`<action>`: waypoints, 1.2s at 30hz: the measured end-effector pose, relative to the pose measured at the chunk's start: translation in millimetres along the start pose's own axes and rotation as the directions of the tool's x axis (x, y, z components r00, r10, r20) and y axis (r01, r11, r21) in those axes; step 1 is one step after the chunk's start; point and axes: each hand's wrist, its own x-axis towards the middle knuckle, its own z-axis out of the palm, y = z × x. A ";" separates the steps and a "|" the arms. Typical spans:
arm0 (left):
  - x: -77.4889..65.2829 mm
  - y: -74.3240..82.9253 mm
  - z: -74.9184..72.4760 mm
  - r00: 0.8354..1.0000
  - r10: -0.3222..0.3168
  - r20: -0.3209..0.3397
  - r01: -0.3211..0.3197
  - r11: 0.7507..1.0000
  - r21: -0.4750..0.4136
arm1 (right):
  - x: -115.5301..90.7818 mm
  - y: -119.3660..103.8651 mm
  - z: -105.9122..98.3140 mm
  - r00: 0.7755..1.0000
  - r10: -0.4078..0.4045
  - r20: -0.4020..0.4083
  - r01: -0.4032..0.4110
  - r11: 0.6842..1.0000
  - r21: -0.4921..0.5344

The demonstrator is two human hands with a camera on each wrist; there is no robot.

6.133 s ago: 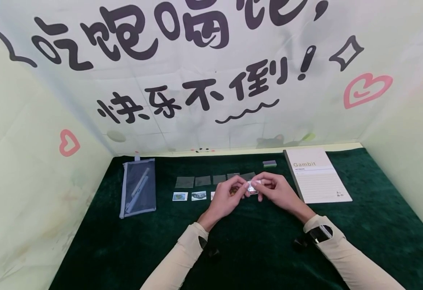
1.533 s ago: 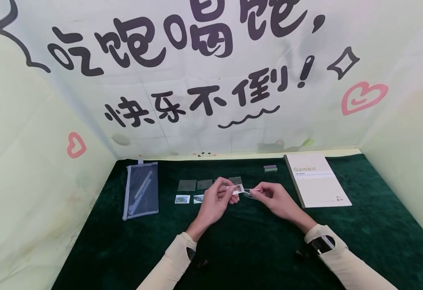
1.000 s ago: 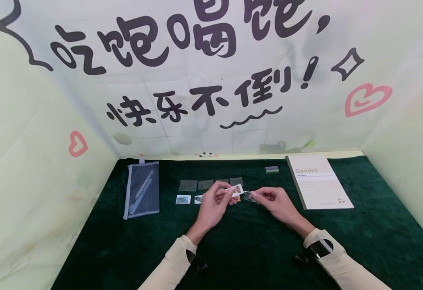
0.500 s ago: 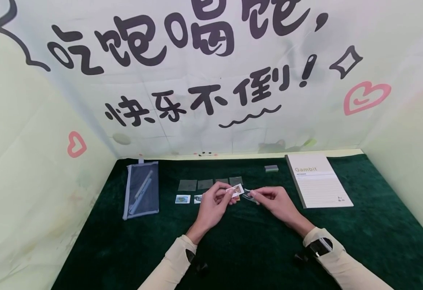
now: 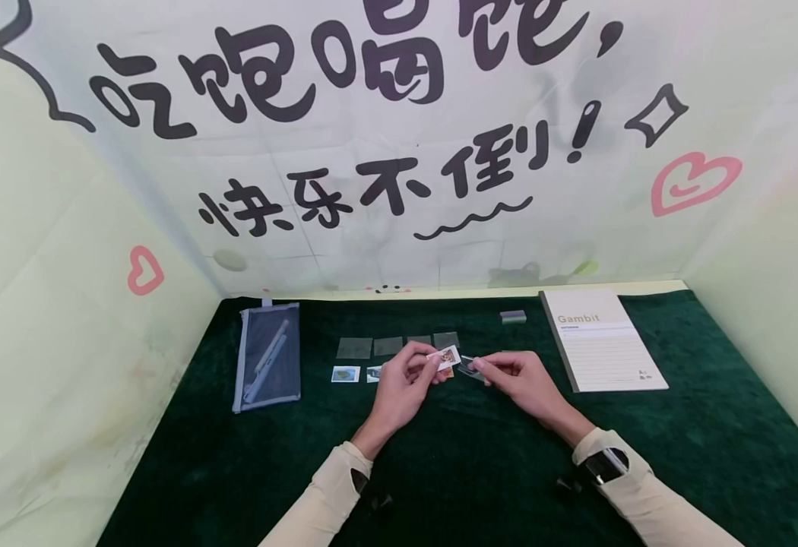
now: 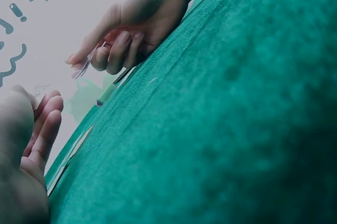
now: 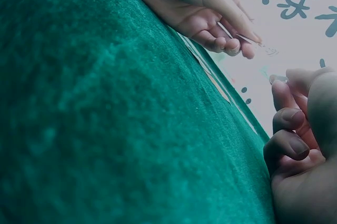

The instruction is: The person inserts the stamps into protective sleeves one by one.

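Note:
My left hand pinches a small stamp-like picture card with a white border between thumb and fingers. Across a narrow gap, the thumb and fingers of my right hand pinch a small clear plastic sleeve. Both hands are raised just above the cloth. The left wrist view also shows the sleeve at the right fingertips. Similar picture cards lie in a row, with one at the left end; my left hand hides part of that row. Behind them lies a row of flat clear sleeves.
A dark green cloth covers the table. On the left is a blue zip pouch with pens inside. A notebook lies at the right, and a small purple-and-green block near the back. Printed fabric walls stand around the table.
Six seconds ago both hands met over a small card farther right; they have since moved apart, leaving the card in the left and a clear sleeve in the right. Little moves in the last second.

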 end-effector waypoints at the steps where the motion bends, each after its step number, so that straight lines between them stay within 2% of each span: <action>1: 0.0 -0.1 0.0 1.000 0.003 0.005 -0.003 1.000 -0.001 | 0.0 0.1 -0.1 1.000 0.000 -0.002 0.000 1.000 0.001; 14: 0.7 1.1 0.1 1.000 0.001 0.004 -0.001 1.000 -0.013 | -0.1 0.5 0.0 1.000 0.010 0.010 -0.010 1.000 -0.007; 24: 0.4 0.2 -0.5 0.999 0.020 0.030 -0.021 1.000 0.022 | -0.1 0.5 -0.1 1.000 0.004 0.014 -0.004 1.000 0.002; 36: 0.7 -2.4 0.8 0.996 0.020 0.086 -0.021 1.000 0.019 | -0.9 -1.9 1.2 1.000 -0.002 0.007 0.001 0.999 0.044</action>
